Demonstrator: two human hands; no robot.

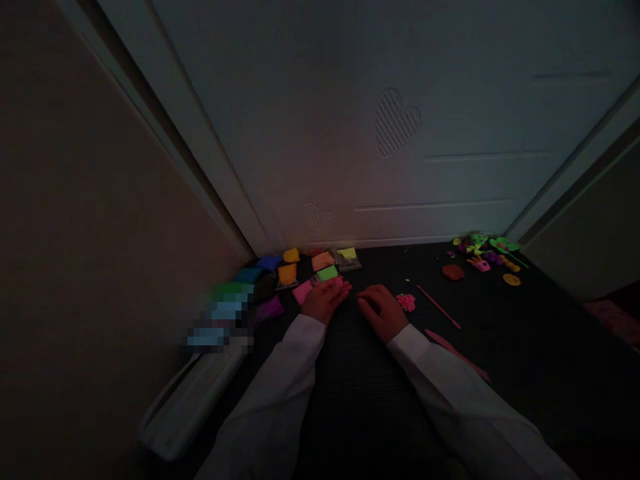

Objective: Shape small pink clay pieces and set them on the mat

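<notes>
Head cam: L hand [325, 301] palm-up, fingers extended, pink piece [339, 283] resting on it.
R hand [383, 312] curled, can't tell if pinching; pink flower [406, 303] just beside it on bench [360, 373]. Dim light, piece's shape unclear; sleeves [280, 393] cut off @ btm.

Your right sleeve [450, 385] is long, plain and greyish white, creased along the forearm and ending at the wrist. Left of that right sleeve, your left sleeve [283, 383] matches its colour and folds. Your right hand [385, 313], just past the right sleeve's end, and your left hand [323, 301], farther left, are bare.
</notes>
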